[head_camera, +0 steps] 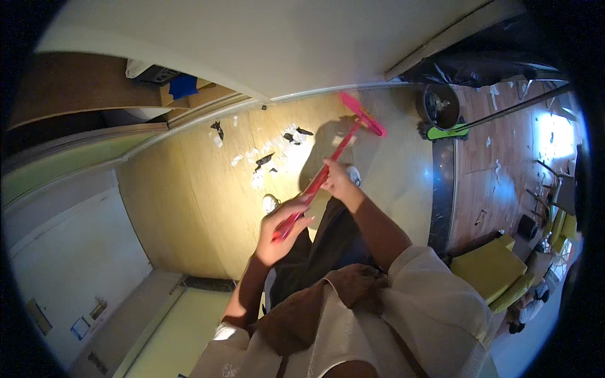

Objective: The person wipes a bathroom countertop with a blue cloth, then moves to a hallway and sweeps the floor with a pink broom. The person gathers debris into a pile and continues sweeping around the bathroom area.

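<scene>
A red-pink broom [344,143] slants across the view in front of me. My right hand [338,179] grips the middle of its handle. Nearer my body, my left hand [282,227] is around the handle's upper end, its fingers partly loose. The broom's head [363,115] is at the floor near the wall, to the right of scattered white paper scraps [272,150] and crumpled black pieces [263,161]. Another black piece [217,128] lies farther left. My white shoes [270,203] stand on either side of the handle.
By the wall stands a dark bucket [440,107] with debris inside, against a green mop head [444,132] on a long pole [515,109]. A dark threshold strip [442,198] crosses the floor. Beyond are a yellow sofa [491,267] and more scraps. An open cabinet [90,90] is at left.
</scene>
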`<state>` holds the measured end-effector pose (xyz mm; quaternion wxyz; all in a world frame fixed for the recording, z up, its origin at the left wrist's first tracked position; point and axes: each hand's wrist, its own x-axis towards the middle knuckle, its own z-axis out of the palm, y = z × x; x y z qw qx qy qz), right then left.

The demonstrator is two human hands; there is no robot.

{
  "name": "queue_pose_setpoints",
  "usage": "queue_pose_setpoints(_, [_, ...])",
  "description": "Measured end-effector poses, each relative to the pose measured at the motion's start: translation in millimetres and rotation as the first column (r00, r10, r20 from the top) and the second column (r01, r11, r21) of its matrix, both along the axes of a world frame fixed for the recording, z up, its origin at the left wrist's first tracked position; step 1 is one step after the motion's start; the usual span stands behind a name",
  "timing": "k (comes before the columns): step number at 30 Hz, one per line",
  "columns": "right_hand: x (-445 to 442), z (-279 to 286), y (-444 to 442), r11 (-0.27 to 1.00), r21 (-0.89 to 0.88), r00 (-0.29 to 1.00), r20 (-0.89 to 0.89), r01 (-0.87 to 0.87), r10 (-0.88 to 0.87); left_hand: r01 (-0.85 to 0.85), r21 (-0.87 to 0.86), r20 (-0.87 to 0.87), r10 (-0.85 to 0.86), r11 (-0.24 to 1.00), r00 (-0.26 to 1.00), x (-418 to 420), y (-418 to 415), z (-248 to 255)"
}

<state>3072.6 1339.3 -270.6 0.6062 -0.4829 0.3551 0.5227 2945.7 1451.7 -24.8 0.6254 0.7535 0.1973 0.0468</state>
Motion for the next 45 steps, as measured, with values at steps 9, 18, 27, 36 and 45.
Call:
queue_pose_setpoints(9, [-189, -88, 199, 0.985, -0.020, 0.973, 0.151, -0.172, 0.174, -0.164, -0.157, 0.011, 0.168, 0.974, 0.986, -202, 179, -48])
queue_pose_setpoints(18, [-356, 42, 291, 0.767, -0.228, 0.780, 0.044, -0.600, 0.624, -0.354, 0.084, -0.016, 0.356, 0.932, 0.934, -373, 193, 1])
queue_pose_setpoints(27, [-323, 98, 168, 0.999, 0.014, 0.995, 0.094, 0.031, -0.033, -0.004, 0.057, 0.078, -0.001, 0.998, 0.997, -307, 168, 57])
queue_pose_setpoints(36, [-315, -6, 165, 0.974, 0.004, 0.974, -0.009, 0.225, -0.225, 0.041, -0.231, -0.093, -0.064, 0.972, 0.994, -273, 176, 4])
queue_pose_setpoints(45, [-344, 110, 307, 0.954, 0.236, 0.975, -0.165, 0.185, -0.149, 0.171, 0.170, -0.145, -0.147, 0.970, 0.978, -289, 257, 109])
